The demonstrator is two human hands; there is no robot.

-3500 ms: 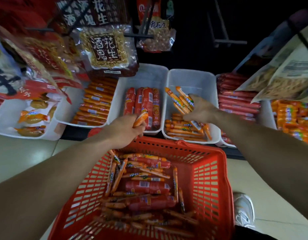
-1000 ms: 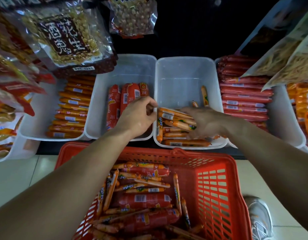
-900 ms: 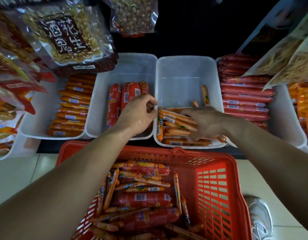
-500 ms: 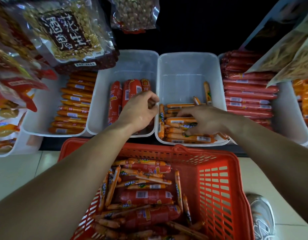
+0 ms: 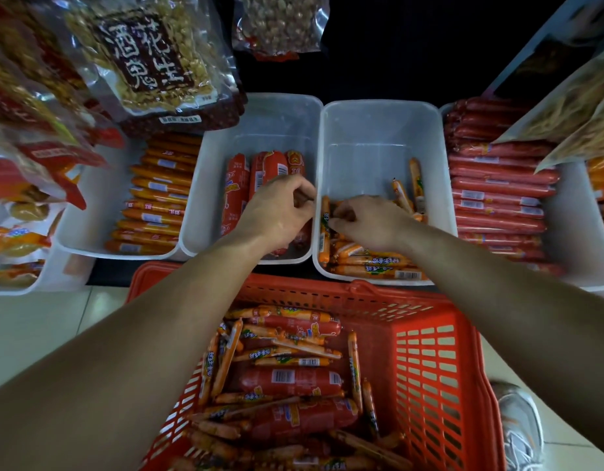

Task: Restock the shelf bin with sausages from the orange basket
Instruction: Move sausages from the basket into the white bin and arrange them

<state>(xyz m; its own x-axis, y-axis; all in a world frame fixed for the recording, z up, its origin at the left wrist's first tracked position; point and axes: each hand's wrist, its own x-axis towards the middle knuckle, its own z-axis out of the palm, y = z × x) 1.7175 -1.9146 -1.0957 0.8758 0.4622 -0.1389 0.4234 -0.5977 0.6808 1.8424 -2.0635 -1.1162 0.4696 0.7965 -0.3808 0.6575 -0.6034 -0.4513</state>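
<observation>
Step now: I think the person is tidying the thin orange sausages [image 5: 372, 266] in the shelf bin [image 5: 378, 130].
Shelf bin: It is the clear tub just behind the orange basket [image 5: 429, 368]. Sausages lie flat in its front part. Two or three lean up near its right wall. The back is bare.
Right hand: The right hand [image 5: 372, 219] is inside the bin. Its fingers are bent down onto the sausages. I cannot tell if it grips one or just pushes.
Left hand: The left hand [image 5: 280, 212] is over the next tub, right by the wall between the two tubs. Its fingers are curled in. I cannot tell if anything is inside.
Basket: Lots of thin sausages [image 5: 287, 362] are in there, mixed with fat red sausages [image 5: 287, 379].
Do it well: Lay each thin sausage flat and the same way as the front ones. Push them close together. Lay the leaning ones down too.
Pick right: Take only thin orange ones for this bin. The fat red ones look like they go in the next tub [image 5: 266, 124].
Be careful: The wrappers look slippery, so grab a few at a time.
</observation>
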